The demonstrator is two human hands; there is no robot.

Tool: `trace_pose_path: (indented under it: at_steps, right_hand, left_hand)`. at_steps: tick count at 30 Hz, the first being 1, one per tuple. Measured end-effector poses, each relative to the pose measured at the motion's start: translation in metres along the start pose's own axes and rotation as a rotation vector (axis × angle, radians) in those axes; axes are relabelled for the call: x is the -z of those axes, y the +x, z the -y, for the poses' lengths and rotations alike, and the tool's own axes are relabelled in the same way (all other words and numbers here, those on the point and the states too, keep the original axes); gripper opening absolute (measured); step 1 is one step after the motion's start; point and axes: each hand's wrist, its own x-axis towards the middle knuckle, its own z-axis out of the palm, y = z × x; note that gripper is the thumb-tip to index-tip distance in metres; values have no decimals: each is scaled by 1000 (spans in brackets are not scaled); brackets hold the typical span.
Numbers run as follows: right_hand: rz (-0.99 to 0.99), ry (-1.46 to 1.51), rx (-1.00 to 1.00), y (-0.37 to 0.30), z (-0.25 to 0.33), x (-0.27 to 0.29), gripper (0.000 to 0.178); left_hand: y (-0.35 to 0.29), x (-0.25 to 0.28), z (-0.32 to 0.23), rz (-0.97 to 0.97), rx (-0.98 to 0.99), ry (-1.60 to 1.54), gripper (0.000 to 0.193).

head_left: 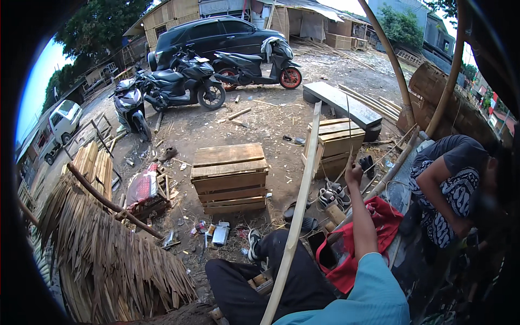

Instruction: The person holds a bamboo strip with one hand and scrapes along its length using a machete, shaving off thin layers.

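Note:
My right hand (354, 174) is raised in front of me on an outstretched arm in a teal sleeve, closed around a thin bamboo sliver (348, 130) that stands nearly upright above the fist. A long pale bamboo slat (301, 200) leans from my lap up toward the yard, just left of that hand and apart from it. My left hand is out of sight. My legs in dark trousers (281, 276) stretch forward beneath the slat.
Another person (452, 179) in a dark shirt and patterned cloth bends over at the right. A red bag (379, 227) and sandals (331, 195) lie near my arm. Two wooden crates (230, 176) (333, 143) stand ahead, thatch panels (103, 254) at left, motorbikes (184, 84) and a black car (211, 35) beyond.

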Motion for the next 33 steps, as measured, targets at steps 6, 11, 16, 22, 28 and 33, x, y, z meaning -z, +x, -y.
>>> trace_pose_path:
  at_steps: [6, 11, 16, 22, 28, 33]
  right_hand:
    - [300, 303, -254, -55, -13, 13, 64]
    - [490, 592, -520, -125, -32, 26, 57]
    - [781, 726, -632, -186, -25, 47, 60]
    - [972, 796, -520, -244, 19, 79, 62]
    - [1090, 858, -589, -273, 53, 89, 65]
    - [1042, 561, -216, -268, 55, 80, 64]
  left_hand:
    - [11, -5, 8, -59, -49, 28, 29]
    - [56, -6, 2, -247, -109, -12, 31]
    - [107, -16, 4, -377, -43, 44, 26]
    - [159, -25, 17, -370, 22, -35, 30]
    - [146, -16, 8, -381, -17, -32, 29]
    - [113, -14, 7, -332, -14, -81, 30]
